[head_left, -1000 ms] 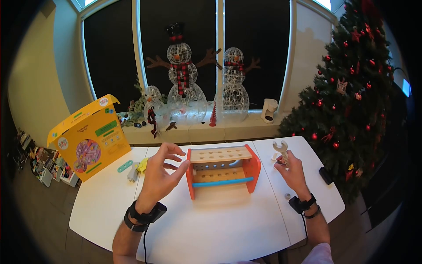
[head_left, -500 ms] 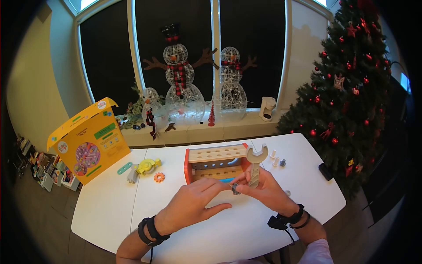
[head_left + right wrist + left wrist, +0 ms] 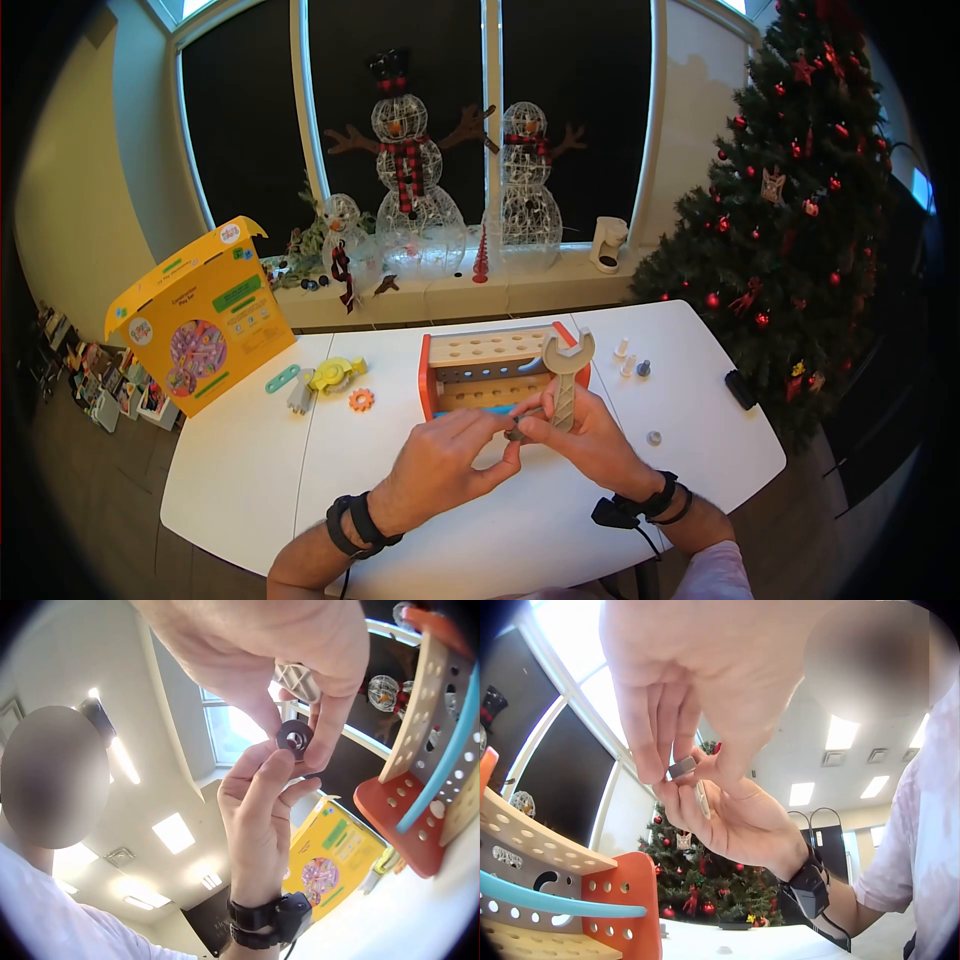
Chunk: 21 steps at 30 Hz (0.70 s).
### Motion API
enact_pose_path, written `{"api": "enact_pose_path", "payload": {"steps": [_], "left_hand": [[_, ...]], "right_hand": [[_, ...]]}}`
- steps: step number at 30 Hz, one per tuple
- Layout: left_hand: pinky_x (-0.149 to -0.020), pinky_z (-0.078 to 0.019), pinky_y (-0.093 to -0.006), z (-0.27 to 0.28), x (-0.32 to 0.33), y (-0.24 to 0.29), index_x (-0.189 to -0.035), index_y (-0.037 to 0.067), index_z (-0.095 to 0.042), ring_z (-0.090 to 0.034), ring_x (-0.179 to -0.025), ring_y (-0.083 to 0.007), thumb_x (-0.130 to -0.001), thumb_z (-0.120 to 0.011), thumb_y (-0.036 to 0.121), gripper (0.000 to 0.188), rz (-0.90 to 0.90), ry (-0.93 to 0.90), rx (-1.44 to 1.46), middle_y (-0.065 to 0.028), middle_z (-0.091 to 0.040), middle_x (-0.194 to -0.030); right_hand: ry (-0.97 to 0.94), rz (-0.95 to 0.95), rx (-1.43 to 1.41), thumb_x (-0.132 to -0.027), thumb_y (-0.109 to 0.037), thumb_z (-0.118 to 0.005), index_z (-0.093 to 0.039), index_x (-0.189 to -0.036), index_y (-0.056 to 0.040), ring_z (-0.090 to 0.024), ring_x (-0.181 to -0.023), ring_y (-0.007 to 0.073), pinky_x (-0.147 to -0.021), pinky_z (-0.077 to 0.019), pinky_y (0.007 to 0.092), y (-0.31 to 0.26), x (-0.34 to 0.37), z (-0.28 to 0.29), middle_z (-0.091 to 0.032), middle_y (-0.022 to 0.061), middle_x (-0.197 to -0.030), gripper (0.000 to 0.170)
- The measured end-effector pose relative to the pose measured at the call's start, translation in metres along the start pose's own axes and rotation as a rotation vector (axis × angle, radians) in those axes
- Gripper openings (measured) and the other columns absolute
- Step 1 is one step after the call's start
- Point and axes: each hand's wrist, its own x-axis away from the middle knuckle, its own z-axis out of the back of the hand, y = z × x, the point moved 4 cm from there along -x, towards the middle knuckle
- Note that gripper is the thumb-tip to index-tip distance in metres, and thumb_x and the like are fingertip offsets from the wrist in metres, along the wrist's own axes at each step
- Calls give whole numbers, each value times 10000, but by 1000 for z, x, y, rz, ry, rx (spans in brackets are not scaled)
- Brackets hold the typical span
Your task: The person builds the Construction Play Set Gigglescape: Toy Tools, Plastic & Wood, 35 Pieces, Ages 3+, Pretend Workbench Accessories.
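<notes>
In the head view my right hand point(image 3: 600, 450) holds a beige toy wrench point(image 3: 566, 385) upright, jaws up, and pinches a small dark grey round piece point(image 3: 514, 434) at its fingertips. From the other side my left hand point(image 3: 445, 470) meets that piece with thumb and fingers. The right wrist view shows the piece as a dark ring point(image 3: 295, 738) with a hole, the left thumb on its lower edge and the wrench handle point(image 3: 298, 681) behind. Both hands are raised before a wooden toy bench point(image 3: 495, 350) with red sides and a blue bar.
A yellow box point(image 3: 205, 315) stands at the table's left. Near it lie a teal strip point(image 3: 283, 378), a yellow-green toy point(image 3: 338, 374) and an orange gear point(image 3: 361, 400). Right of the bench are small pegs point(image 3: 643, 369), a grey nut point(image 3: 654, 438) and a black object point(image 3: 740, 390).
The right hand has come in from the table's right with the wrench, and the left hand has moved down and right. Their fingertips now meet at the dark grey piece before the bench.
</notes>
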Motion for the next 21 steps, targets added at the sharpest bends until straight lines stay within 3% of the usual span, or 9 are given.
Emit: {"api": "enact_pose_path", "payload": {"steps": [3, 5, 7, 8, 11, 14, 18, 20, 21], "left_hand": [[-647, -605, -387, 5, 0, -4, -1105, 39, -787, -769, -748, -260, -896, -885, 126, 246, 42, 56, 55, -82, -789, -902], [-632, -601, -381, 11, -1, -7, -1108, 31, -802, -775, -732, -247, -899, -878, 103, 233, 72, 91, 99, -85, -800, -900], [-652, -582, -276, 19, -3, -5, -1173, 25, -845, -768, -715, -157, -895, -861, 6, 279, 99, 156, 89, -98, -809, -862], [-652, -582, -276, 23, -3, -5, -1173, 25, -845, -768, -715, -157, -895, -861, 6, 279, 98, 157, 88, -98, -809, -862], [-658, -575, -275, 26, -3, -6, -1219, 37, -850, -752, -705, -155, -919, -834, -22, 306, 133, 139, 100, -98, -812, -885], [-669, -581, -281, 26, -4, -6, -1232, 49, -850, -748, -714, -162, -928, -828, -28, 314, 119, 150, 76, -103, -818, -922], [-679, -587, -292, 24, -4, -2, -1237, 55, -852, -752, -746, -168, -928, -831, -30, 321, 32, 169, 32, -99, -816, -957], [-679, -588, -295, 24, -5, 0, -1238, 54, -852, -750, -748, -170, -925, -833, -32, 325, 3, 173, 4, -99, -815, -961], [-679, -588, -297, 24, -5, 0, -1234, 51, -853, -745, -746, -170, -925, -835, -32, 320, -7, 166, 2, -96, -807, -972]], "right_hand": [[41, 3, -90, -1125, -186, -732, -612, -1225, -12, -723, -1023, 111, -866, -608, 319, -1, 0, -2, -746, 66, -1198, 233], [64, 31, 387, -1114, -230, -751, -596, -1234, 11, -729, -886, 124, -743, -579, 340, -5, 3, 6, -757, 86, -1029, 310], [73, 87, 514, -1107, -259, -757, -588, -1233, 16, -737, -834, 176, -718, -567, 363, -1, 5, 10, -741, 112, -958, 346], [82, 138, 638, -1101, -288, -764, -580, -1232, 21, -745, -782, 228, -694, -554, 386, -1, 5, 11, -724, 138, -887, 383], [54, 135, 743, -1105, -276, -746, -579, -1168, 12, -726, -696, 249, -661, -559, 376, -4, 8, 10, -706, 117, -828, 338], [17, 88, 827, -1093, -292, -762, -584, -1164, 2, -725, -704, 326, -651, -546, 395, -5, 11, 7, -690, 145, -817, 351], [25, 168, 860, -1086, -295, -772, -581, -1147, -8, -726, -709, 344, -633, -530, 410, -10, 13, 4, -689, 144, -818, 350], [3, 70, 851, -1096, -391, -747, -571, -1161, -10, -750, -885, 456, -741, -579, 508, -12, 13, 4, -740, 215, -961, 424], [4, 71, 850, -1096, -391, -747, -571, -1161, -10, -750, -885, 456, -741, -579, 508, -12, 13, 4, -740, 215, -961, 424]]}}
